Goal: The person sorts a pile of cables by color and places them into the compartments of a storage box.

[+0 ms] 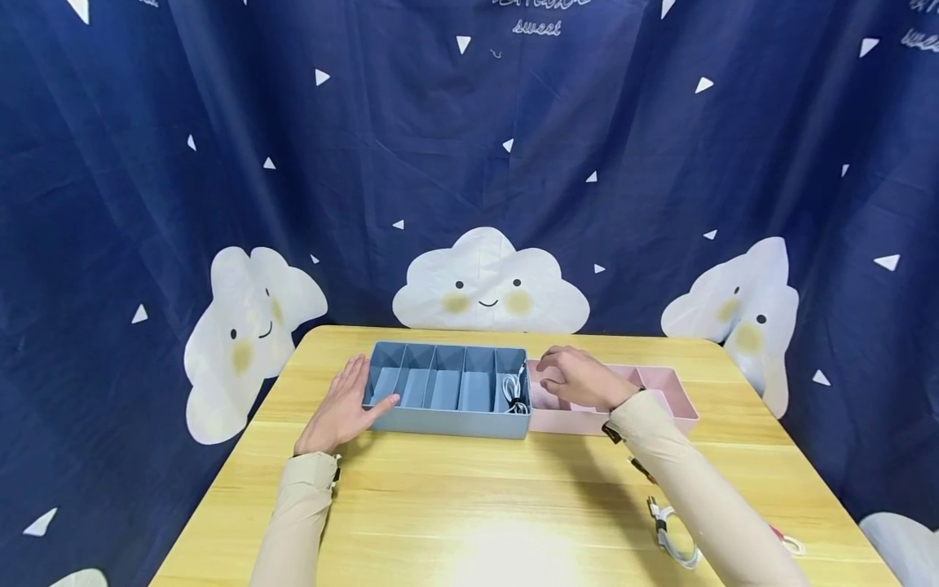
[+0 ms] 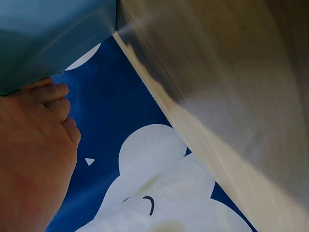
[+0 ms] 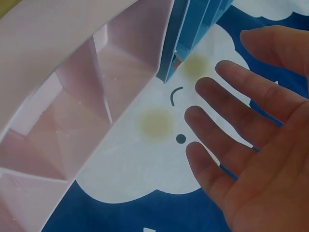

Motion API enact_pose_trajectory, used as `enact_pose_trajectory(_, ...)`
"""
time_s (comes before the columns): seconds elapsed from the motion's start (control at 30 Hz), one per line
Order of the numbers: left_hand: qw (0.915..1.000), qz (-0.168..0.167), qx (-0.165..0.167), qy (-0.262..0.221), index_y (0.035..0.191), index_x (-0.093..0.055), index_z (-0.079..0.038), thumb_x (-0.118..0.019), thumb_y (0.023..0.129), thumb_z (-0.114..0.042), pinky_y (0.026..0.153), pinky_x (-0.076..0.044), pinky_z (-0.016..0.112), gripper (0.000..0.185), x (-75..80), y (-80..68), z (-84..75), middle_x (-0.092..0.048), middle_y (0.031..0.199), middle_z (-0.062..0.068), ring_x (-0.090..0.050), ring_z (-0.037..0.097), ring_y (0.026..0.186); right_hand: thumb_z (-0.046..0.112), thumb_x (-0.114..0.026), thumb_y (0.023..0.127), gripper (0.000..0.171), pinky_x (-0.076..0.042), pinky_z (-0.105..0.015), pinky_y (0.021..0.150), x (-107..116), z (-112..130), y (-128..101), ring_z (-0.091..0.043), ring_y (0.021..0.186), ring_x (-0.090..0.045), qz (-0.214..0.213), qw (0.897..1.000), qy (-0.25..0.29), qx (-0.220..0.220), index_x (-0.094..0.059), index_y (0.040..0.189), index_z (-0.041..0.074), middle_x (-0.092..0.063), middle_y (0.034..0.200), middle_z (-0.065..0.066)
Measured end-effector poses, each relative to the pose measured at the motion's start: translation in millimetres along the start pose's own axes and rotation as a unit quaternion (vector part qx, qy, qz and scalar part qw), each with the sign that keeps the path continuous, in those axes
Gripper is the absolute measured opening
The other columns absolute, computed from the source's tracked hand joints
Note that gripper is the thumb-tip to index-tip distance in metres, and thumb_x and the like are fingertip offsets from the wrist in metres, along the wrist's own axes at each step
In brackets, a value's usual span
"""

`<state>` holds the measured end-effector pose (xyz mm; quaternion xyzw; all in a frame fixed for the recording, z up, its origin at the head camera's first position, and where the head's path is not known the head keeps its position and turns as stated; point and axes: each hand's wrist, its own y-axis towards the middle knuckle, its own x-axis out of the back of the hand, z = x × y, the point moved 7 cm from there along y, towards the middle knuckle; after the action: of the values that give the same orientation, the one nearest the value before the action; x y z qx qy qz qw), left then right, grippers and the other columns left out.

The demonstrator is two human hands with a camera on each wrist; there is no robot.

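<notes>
The blue divided box lies across the back of the table. My left hand rests against its left end, the thumb over the front rim; the left wrist view shows part of this hand beside the blue wall. A white cable with a black tie lies in the rightmost blue compartment. Over the pink divided box, which adjoins on the right, hovers my right hand. In the right wrist view that hand has spread, slightly bent fingers and holds nothing.
On the right of the table lie a white cable with a metal plug, a small dark cable end and a red-and-white item partly behind my right sleeve. A blue curtain with clouds hangs behind the table.
</notes>
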<state>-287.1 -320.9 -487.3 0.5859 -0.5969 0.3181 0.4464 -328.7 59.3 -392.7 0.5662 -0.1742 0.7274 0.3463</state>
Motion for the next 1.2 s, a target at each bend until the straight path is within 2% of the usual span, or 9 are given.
enact_pose_trajectory(0.3,1.0,0.004,0.0,-0.006,0.164,-0.014,0.005,-0.051,0.096,-0.073,0.131,-0.011,0.062,0.109,0.4,0.7,-1.1,-0.011,0.173,0.024,-0.008,0.042,0.162,0.009,-0.065,0.098,0.026,-0.054,-0.053,0.104,5.6,-3.5,-18.7,-0.034,0.117,-0.067,0.0,0.999,0.046,0.001,-0.071,0.118,-0.005,-0.072,0.119,-0.015)
enact_pose_trajectory(0.53,1.0,0.0,-0.002,-0.003,0.164,-0.015,0.005,-0.051,0.096,-0.073,0.13,-0.012,0.063,0.109,0.6,1.2,-1.3,-0.012,0.173,0.024,-0.008,0.041,0.162,0.008,-0.065,0.099,0.021,-0.054,-0.054,0.105,13.7,-9.7,-35.6,-0.033,0.119,-0.067,-0.016,0.998,0.063,-0.007,-0.072,0.117,0.001,-0.073,0.119,-0.013)
enact_pose_trajectory(0.67,1.0,0.003,0.001,-0.005,0.164,-0.014,0.004,-0.051,0.096,-0.073,0.131,-0.012,0.063,0.109,-1.2,0.8,-0.4,-0.012,0.173,0.024,-0.006,0.04,0.163,0.008,-0.065,0.099,0.022,-0.054,-0.055,0.103,18.7,-15.5,-48.4,-0.034,0.121,-0.066,-0.025,0.997,0.077,-0.015,-0.071,0.119,0.001,-0.072,0.122,-0.015)
enact_pose_trajectory(0.83,1.0,0.005,0.004,-0.005,0.164,-0.012,0.003,-0.051,0.096,-0.073,0.131,-0.01,0.062,0.109,-1.7,1.5,1.2,-0.009,0.174,0.022,-0.004,0.038,0.163,0.012,-0.065,0.1,0.025,-0.06,-0.046,0.093,25.3,-22.7,-63.7,-0.031,0.109,-0.069,-0.039,0.995,0.091,-0.026,-0.07,0.121,-0.002,-0.071,0.123,-0.015)
enact_pose_trajectory(0.93,1.0,0.005,0.004,-0.006,0.164,-0.013,0.003,-0.051,0.096,-0.073,0.131,-0.009,0.062,0.109,-1.6,1.7,0.9,-0.009,0.174,0.022,-0.004,0.038,0.163,0.012,-0.064,0.1,0.024,-0.059,-0.043,0.093,28.4,-25.4,-71.2,-0.029,0.11,-0.069,-0.047,0.996,0.077,-0.028,-0.071,0.12,0.001,-0.072,0.121,-0.011)
enact_pose_trajectory(1.2,1.0,0.006,0.007,0.001,0.163,-0.015,0.005,-0.05,0.096,-0.074,0.131,-0.011,0.062,0.109,-3.7,1.5,1.5,-0.009,0.174,0.021,-0.004,0.038,0.163,0.005,-0.065,0.098,0.028,-0.055,-0.053,0.101,29.9,-31.8,-86.2,-0.032,0.119,-0.067,-0.062,0.995,0.073,-0.034,-0.07,0.124,0.0,-0.072,0.124,-0.013)
